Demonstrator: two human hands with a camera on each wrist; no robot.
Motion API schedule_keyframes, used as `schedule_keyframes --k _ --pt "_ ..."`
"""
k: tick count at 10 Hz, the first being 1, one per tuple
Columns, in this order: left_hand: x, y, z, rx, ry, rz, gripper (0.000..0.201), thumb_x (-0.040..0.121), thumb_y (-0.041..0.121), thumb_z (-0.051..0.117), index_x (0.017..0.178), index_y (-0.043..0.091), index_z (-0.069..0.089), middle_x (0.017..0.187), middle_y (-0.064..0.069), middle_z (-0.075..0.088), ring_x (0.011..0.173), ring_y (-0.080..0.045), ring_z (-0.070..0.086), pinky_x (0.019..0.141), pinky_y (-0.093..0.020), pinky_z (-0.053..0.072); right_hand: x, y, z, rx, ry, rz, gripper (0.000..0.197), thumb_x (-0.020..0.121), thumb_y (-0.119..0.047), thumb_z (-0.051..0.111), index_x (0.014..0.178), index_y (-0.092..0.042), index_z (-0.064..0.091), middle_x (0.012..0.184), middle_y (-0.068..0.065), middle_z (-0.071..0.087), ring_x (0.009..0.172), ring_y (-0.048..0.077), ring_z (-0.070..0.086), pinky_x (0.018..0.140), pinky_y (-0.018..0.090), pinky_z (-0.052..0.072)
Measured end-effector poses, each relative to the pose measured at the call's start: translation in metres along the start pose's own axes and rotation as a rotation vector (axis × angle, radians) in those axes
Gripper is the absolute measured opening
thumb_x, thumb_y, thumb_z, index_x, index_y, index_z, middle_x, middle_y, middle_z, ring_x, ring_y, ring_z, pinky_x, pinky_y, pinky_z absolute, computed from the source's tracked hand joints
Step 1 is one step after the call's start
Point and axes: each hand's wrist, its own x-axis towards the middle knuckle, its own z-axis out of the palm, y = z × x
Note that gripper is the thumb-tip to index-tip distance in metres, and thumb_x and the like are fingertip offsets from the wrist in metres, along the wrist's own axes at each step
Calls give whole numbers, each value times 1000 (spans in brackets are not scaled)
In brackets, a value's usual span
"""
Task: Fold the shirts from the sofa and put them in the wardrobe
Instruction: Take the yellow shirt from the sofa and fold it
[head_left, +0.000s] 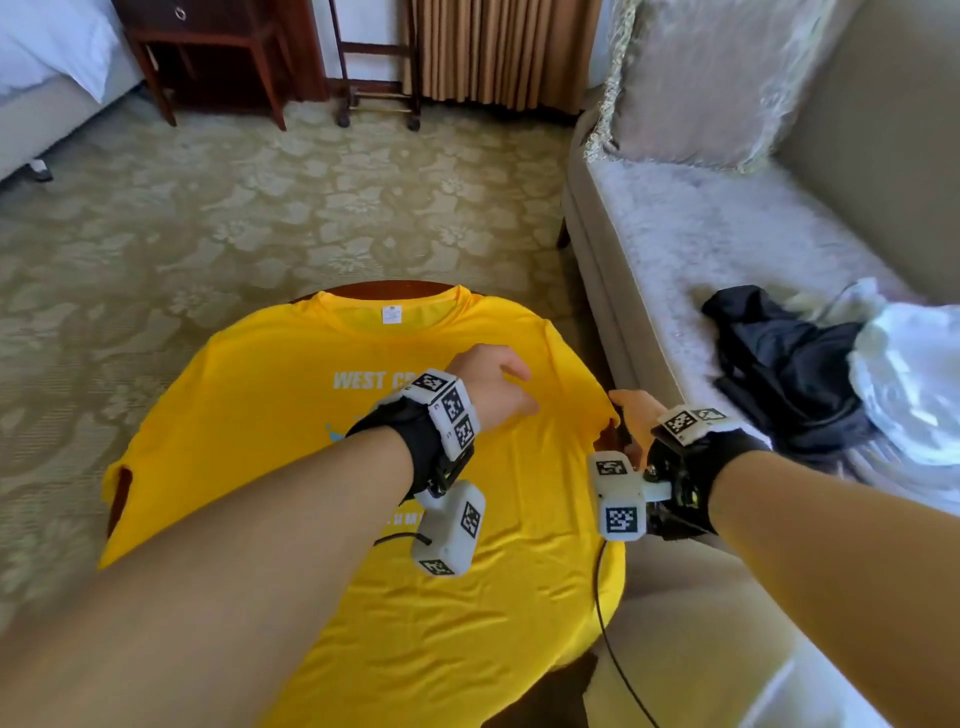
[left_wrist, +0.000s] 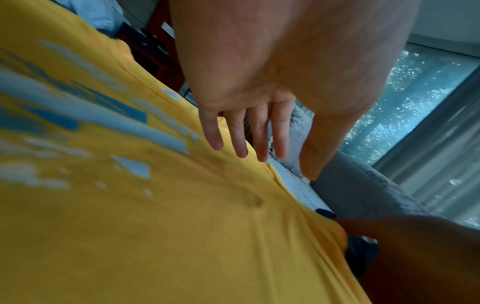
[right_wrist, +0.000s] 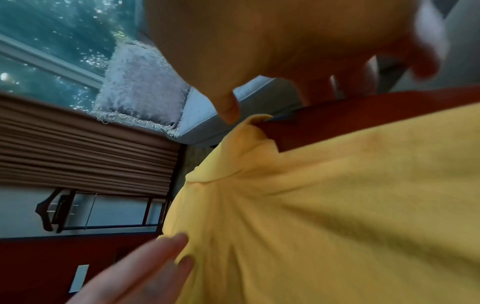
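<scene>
A: On the round wooden table (head_left: 363, 289), seen from the head, a yellow T-shirt (head_left: 291, 426) lies spread front up, collar at the table's far edge, white lettering across the chest. Beside the table, on the sofa (head_left: 701, 244), sit a dark garment (head_left: 784, 364) and a white one (head_left: 914, 384), with a cushion (head_left: 706, 78) at the sofa's far end.

B: And the hands?

A: The left hand (head_left: 493, 384) rests on the shirt near the table's sofa-side edge, fingers straight. The right hand (head_left: 636, 415) is at the sleeve there — whether it pinches the cloth I cannot tell from this view.

B: Left wrist view?

A: Fingers (left_wrist: 240, 133) extended and slack over the yellow fabric (left_wrist: 155, 226), tips near the sleeve seam, gripping nothing.

B: Right wrist?

A: Its thumb (right_wrist: 228, 107) hovers just above the raised sleeve edge (right_wrist: 255, 120), apart from it; the other fingers are blurred and loosely bent, grasping nothing I can see. Left fingertips (right_wrist: 182, 239) touch the shirt (right_wrist: 337, 205) at the table's edge.
</scene>
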Motion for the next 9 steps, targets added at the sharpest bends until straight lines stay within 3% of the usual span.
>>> schedule_keyframes --k 1,2,3,4,5,6,7,8,9 --pt "1 14 25 101 -97 91 35 74 29 83 107 26 70 131 4 60 122 -17 52 94 -28 44 11 7 -5 102 53 36 41 99 -32 50 76 1 56 75 19 59 68 31 54 81 39 40" --pt "3 21 40 234 -165 124 33 76 32 81 107 30 70 152 2 41 141 -21 33 113 -34 29 9 6 -14 113 -7 27 29 96 -20 53 74 -2 53 58 17 56 54 30 54 64 35 49" --pt "5 26 46 297 -178 87 29 78 32 80 104 34 70 157 5 31 144 -22 25 115 -34 26 20 7 -25 296 22 13 12 94 -18 53 84 -16 48 78 7 62 67 22 62 60 35 54" --pt "7 32 46 322 -202 77 31 80 34 78 110 32 70 158 3 29 145 -20 25 115 -31 26 42 2 -30 574 -14 2 10 92 -18 53 85 -19 46 93 0 51 80 15 55 65 29 51" --pt "9 39 43 328 -244 55 32 81 35 75 113 31 69 158 1 28 145 -16 25 116 -32 27 37 -3 -28 533 -1 -49 15 94 -16 51 81 -14 45 81 0 47 66 11 49 53 22 48" --pt "10 44 40 347 -276 28 33 85 34 73 117 32 68 159 3 26 146 -17 23 116 -33 27 34 -3 -28 601 -23 7 11 87 -5 59 81 -9 51 72 4 48 56 14 46 41 18 43" --pt "9 46 38 354 -317 12 35 87 32 71 121 31 66 160 4 23 147 -18 21 117 -35 26 35 -4 -28 521 15 41 14 87 -9 64 84 -10 51 68 4 46 52 15 45 44 20 43" --pt "6 49 37 357 -344 -2 36 88 32 70 123 28 65 161 4 20 148 -18 19 117 -37 26 32 -6 -33 473 66 48 24 89 -15 67 76 -11 46 60 3 41 48 15 42 47 25 41" --pt "3 56 36 388 -368 3 38 91 33 66 127 24 64 162 3 19 148 -17 16 118 -36 22 29 -10 -42 385 72 20 34 92 -24 66 71 -11 43 52 3 41 49 14 40 53 22 35"
